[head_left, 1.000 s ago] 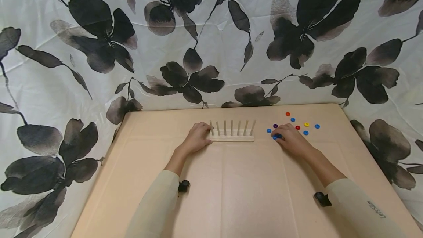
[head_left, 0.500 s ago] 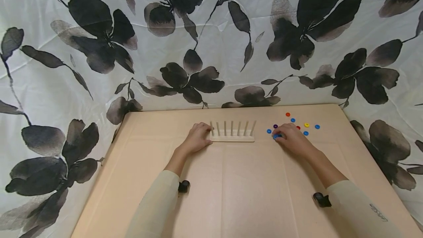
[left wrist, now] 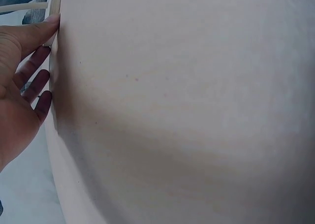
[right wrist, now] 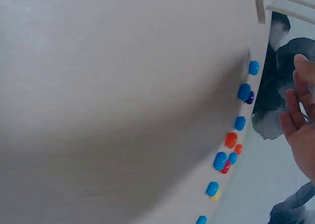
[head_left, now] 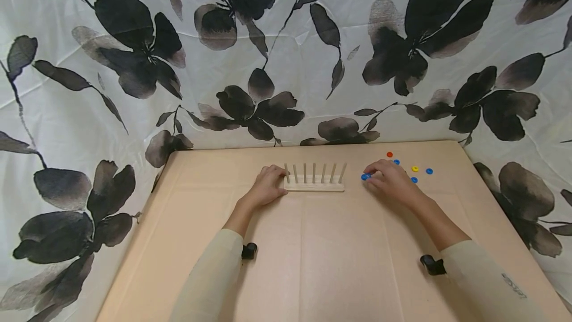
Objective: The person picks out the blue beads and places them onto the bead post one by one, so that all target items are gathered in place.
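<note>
Your left hand (head_left: 264, 186) grasps the left end of the pale wooden rack w/ a low straight base (head_left: 314, 188) and thin upright pegs (head_left: 314, 172); the rack stands at the middle of the far part of the smooth beige tabletop (head_left: 339, 252). Your right hand (head_left: 392, 183) is over the small glossy round rings, to the right of the rack; blue shows beside its fingertips, but if it pinches a ring or is released, I cannot tell. The rack is prob. light and stiff, so it may slide or tip if pushed; pls hold it low, by the base end, b/c the slim pegs are prob. the weakest part. The rings look like hard plastic, prob. very light, not fragile, but a bit slippery; best hold is by the outer rim, btw. thumb and index, w/ the hole left free. They lie loose: blue ring (head_left: 429, 171) at far right, yellow ring (head_left: 414, 169) near it, red-orange ring (head_left: 390, 154) farthest, dark purple ring (right wrist: 249, 98) just beside a blue one in right wrist view. Behind the tabletop's far edge is white, slightly creased cloth w/ dark flower print (head_left: 321, 63).
</note>
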A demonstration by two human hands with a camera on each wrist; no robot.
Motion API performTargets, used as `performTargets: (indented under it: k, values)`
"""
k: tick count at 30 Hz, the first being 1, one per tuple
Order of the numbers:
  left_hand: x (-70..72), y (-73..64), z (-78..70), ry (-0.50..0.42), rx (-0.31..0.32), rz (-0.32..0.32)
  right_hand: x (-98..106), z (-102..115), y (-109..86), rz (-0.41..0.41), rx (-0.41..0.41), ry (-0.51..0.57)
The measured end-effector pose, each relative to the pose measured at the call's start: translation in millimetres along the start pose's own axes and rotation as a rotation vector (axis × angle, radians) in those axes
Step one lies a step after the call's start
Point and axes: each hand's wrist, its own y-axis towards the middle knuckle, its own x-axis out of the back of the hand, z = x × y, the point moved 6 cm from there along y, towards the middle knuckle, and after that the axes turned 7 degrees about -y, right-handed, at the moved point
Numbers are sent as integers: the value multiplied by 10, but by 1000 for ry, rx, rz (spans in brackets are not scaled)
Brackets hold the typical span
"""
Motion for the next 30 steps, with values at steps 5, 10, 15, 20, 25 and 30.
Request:
performTargets:
  k: [5, 10, 15, 20, 25, 30]
  values:
    - [-8, 5, 15, -8, -4, -3, 76, 123, 73, -14, 34, -2]
    - [-7, 5, 16, -17, -4, -1, 147, 251, 136, -43, 77, -6]
    - [-3, 0, 9, -17, 1, 5, 211, 372, 182, -62, 88, 6]
    - [1, -31, 4, -5, 3, 10, 293, 510, 192, -116, 123, 11]
    - [2, -66, -6, -12, -3, 14, 358, 647, 200, -196, 185, 6]
    - [-2, -92, -17, -23, -12, 13, 363, 825, 217, -211, 200, 5]
